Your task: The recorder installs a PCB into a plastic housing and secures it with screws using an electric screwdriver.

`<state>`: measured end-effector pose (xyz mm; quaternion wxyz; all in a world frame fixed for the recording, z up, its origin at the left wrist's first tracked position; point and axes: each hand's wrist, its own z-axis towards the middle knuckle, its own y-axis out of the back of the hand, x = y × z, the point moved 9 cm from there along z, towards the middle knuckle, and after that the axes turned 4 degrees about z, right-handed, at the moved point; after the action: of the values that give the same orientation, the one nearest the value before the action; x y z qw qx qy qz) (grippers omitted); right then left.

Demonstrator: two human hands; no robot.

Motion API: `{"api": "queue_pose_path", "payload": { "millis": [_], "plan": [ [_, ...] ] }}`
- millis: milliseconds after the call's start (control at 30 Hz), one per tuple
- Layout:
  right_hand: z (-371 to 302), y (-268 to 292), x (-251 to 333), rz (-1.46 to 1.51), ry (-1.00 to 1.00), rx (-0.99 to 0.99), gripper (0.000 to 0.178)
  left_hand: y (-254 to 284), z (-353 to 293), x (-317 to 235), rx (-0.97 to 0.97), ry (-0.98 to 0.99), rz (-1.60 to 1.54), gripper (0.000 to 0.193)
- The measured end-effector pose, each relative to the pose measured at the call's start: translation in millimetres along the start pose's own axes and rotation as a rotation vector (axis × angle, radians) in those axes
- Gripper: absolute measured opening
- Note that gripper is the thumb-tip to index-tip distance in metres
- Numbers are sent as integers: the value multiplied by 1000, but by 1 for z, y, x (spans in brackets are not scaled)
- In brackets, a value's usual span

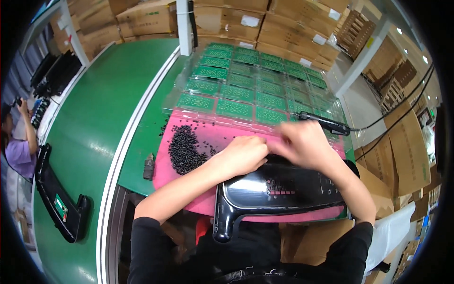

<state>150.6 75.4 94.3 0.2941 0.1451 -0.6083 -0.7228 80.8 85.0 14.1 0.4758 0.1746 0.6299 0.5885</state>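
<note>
Black sleeves [150, 246] are seen at the bottom, nearest the camera, with both bare forearms stretched forward from them. Between the forearms a glossy black plastic cover [250, 191] is laid on a pink mat [203, 203], its rounded left end pushed out past the mat's near edge. Over the cover's far edge the two hands are brought close together. The left hand [249, 149] is held with its fingers curled inward; whether anything is gripped in it cannot be told. The right hand [305, 139] is blurred, its fingers bent toward the left one; what they hold, if anything, cannot be made out.

To the left of the left hand, small black pieces [183, 150] are heaped on the mat, with some scattered around. Beyond the hands, green circuit boards [237, 93] are set out in rows in clear trays [175, 97]. Just beyond the right hand a corded screwdriver [328, 124] is seen. On the green table [113, 90] at the left, another black cover [49, 191] is placed, with a small board fitted in it. Cardboard boxes [227, 26] are stacked behind.
</note>
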Motion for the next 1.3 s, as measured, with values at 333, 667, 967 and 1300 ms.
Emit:
{"api": "queue_pose_path", "payload": {
  "millis": [333,667,967,1300],
  "plan": [
    [219,-105,-79,-105,-207,-131,74,27,-14,16,-362,-141,38,22],
    [208,-91,-95,468,-203,-495,94,42,-22,12,-572,-124,-8,23],
    [41,-17,-48,1299,-182,-514,97,74,-35,46,-645,235,-204,113],
    [-23,-10,-39,935,-247,-538,57,53,-23,14,-575,-10,-138,78]
  ]
}}
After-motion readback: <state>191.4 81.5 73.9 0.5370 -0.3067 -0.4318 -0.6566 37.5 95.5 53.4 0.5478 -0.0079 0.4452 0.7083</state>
